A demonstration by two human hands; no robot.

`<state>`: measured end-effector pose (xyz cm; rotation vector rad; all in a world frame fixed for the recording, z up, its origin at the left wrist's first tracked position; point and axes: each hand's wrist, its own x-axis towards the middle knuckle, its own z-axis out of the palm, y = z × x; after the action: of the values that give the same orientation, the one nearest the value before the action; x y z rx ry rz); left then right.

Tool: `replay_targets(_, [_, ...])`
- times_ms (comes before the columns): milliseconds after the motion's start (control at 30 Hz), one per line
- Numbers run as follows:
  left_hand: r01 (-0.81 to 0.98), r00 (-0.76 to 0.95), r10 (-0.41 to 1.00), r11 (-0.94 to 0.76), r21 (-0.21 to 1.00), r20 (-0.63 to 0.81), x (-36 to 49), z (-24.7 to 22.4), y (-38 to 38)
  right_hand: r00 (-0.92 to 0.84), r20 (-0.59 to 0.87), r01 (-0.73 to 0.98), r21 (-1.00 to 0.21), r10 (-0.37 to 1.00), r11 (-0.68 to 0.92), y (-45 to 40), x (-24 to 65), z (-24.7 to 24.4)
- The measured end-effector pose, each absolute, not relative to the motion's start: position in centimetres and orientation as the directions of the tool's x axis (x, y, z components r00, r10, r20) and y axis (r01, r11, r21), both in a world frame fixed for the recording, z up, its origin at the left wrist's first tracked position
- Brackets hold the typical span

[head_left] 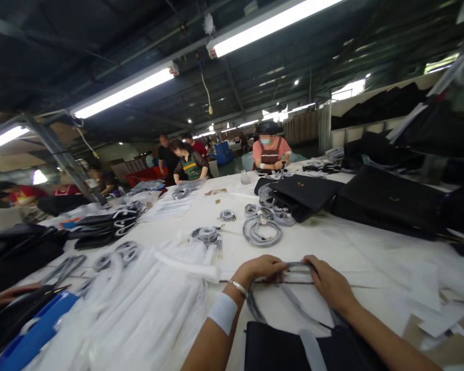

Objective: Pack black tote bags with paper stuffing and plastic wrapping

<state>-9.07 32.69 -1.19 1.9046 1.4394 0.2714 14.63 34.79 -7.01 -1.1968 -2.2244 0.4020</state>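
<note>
A bag strap with a greyish wrap rises in a loop over a black bag at the bottom of the view. My left hand is closed around the upper left of the loop, its fingertips partly blurred. At the upper right, my right hand grips the same strap, a short way from the left. A pale strip crosses the bag's top edge. Below my right forearm, part of the bag is hidden.
White foam sleeves are heaped on the left. Coiled wrapped straps lie ahead on the white table. Black bags stand right, near paper scraps. A co-worker's hand is at far left; another person sits opposite.
</note>
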Motion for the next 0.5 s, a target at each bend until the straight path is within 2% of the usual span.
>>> replay_targets(100, [0.734,0.290,0.946,-0.120,0.668,-0.149,-10.0,-1.8,31.7,-0.473,0.362,0.589,-0.549,0.803,0.594,35.1,14.1,-5.6])
replay_targets(233, [0.722,0.117,0.992,-0.110,0.683,0.036,-9.8,-4.0,30.9,-0.525,0.457,0.484,-0.534,0.718,0.694,35.2,8.7,0.1])
replay_targets(300, [0.710,0.059,0.996,-0.092,0.698,0.071,-9.2,-5.3,30.8,-0.654,0.422,0.392,-0.522,0.629,0.758,35.3,3.3,3.1])
replay_targets(367, [0.690,0.038,0.996,-0.087,0.719,0.085,-8.7,-6.3,30.9,-0.780,0.318,0.362,-0.472,0.538,0.804,35.6,-3.4,4.8])
replay_targets(500, [0.621,0.070,0.990,-0.136,0.772,0.118,-8.3,-7.1,31.2,-0.847,0.235,0.369,-0.387,0.478,0.845,36.7,-16.5,4.1])
